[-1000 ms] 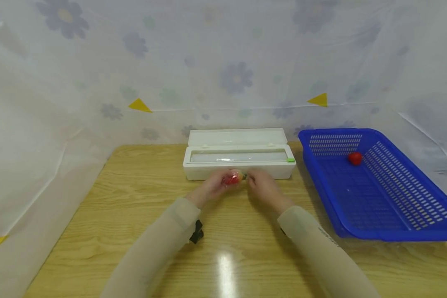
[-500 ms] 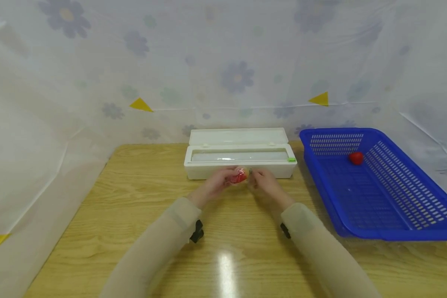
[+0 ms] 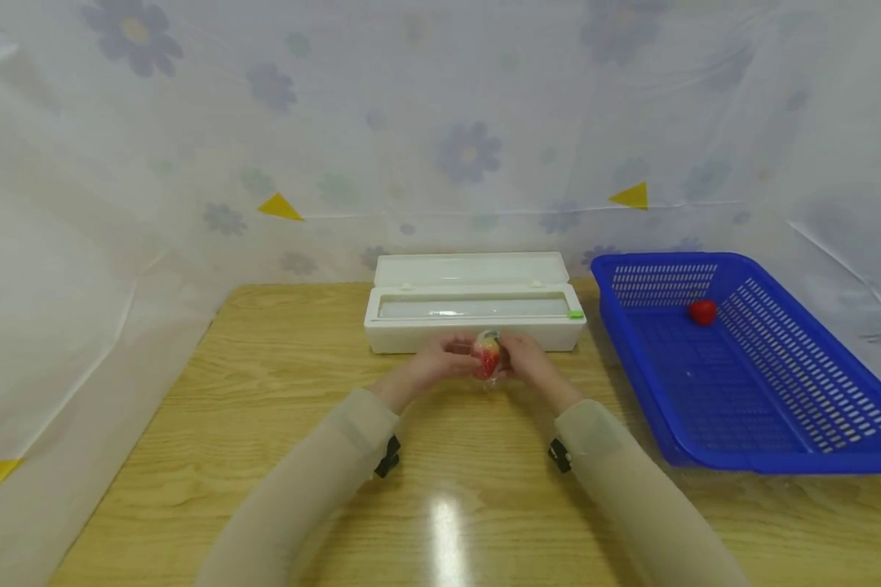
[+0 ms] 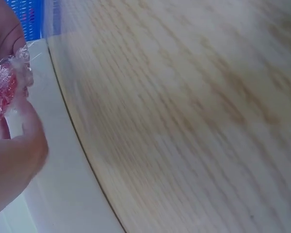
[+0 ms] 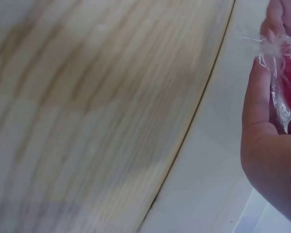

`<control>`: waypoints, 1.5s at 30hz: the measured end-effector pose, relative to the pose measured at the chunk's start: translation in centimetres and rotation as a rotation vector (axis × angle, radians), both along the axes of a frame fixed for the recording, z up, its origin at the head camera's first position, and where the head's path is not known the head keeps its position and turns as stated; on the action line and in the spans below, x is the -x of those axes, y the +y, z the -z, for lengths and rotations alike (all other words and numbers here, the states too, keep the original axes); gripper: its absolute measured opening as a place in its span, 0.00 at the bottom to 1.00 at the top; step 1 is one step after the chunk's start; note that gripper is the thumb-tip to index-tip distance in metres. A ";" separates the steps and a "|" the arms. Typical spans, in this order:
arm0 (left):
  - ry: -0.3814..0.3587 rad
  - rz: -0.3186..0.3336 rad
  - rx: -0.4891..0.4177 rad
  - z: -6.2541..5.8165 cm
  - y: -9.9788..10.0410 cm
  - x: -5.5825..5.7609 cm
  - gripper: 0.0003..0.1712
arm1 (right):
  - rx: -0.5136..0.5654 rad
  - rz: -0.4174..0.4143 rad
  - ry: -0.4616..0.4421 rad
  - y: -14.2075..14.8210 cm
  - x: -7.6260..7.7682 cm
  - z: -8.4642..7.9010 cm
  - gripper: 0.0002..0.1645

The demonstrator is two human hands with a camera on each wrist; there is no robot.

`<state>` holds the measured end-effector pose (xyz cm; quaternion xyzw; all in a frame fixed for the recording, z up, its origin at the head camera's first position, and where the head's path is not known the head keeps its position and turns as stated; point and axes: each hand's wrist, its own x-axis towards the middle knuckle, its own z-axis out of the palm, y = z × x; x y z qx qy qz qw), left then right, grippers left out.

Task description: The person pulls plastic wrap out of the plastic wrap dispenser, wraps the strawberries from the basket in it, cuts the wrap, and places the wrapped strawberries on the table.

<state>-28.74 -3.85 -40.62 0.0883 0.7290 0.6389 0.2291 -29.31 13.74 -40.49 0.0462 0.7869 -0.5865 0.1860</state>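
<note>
Both my hands are occupied: left hand (image 3: 443, 359) and right hand (image 3: 523, 359) grip a red-and-yellow oval fruit in clear plastic film (image 3: 488, 363) from opposite sides, fingers bent round it, probably to keep the loose film gathered. Forearms converge from near left and near right. The fruit is just on the near side of the long white plastic box (image 3: 396, 337) on the wood-grain bench (image 3: 294, 350); can't tell bench contact. Box lid's tipped back, likely for access. Right: blue perforated plastic basket (image 3: 712, 399), one small red fruit (image 3: 702, 312) at its far end.
</note>
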 end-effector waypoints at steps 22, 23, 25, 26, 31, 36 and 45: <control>-0.173 -0.028 -0.148 0.4 0.6 0.1 0.22 | 0.023 0.036 0.125 -0.2 0.1 0.2 0.27; -0.171 -0.030 -0.154 0.4 0.6 0.1 0.22 | 0.013 0.036 0.117 -0.2 0.1 0.2 0.28; -0.171 -0.046 -0.164 0.4 0.7 0.1 0.23 | -0.006 0.031 0.098 -0.2 0.1 0.1 0.28; -0.171 -0.054 -0.166 0.5 0.7 0.1 0.23 | -0.018 0.026 0.089 -0.2 0.1 0.1 0.29; -0.157 -0.087 -0.142 0.7 0.9 0.2 0.22 | -0.047 -0.005 0.075 -0.3 0.0 -0.1 0.25; -0.151 -0.110 -0.127 0.8 1.1 0.2 0.22 | -0.041 0.006 0.071 -0.2 -0.2 -0.1 0.24; -0.076 -0.137 -0.064 1.1 1.4 -0.2 0.19 | -0.059 0.027 0.053 -0.4 -0.5 -0.2 0.23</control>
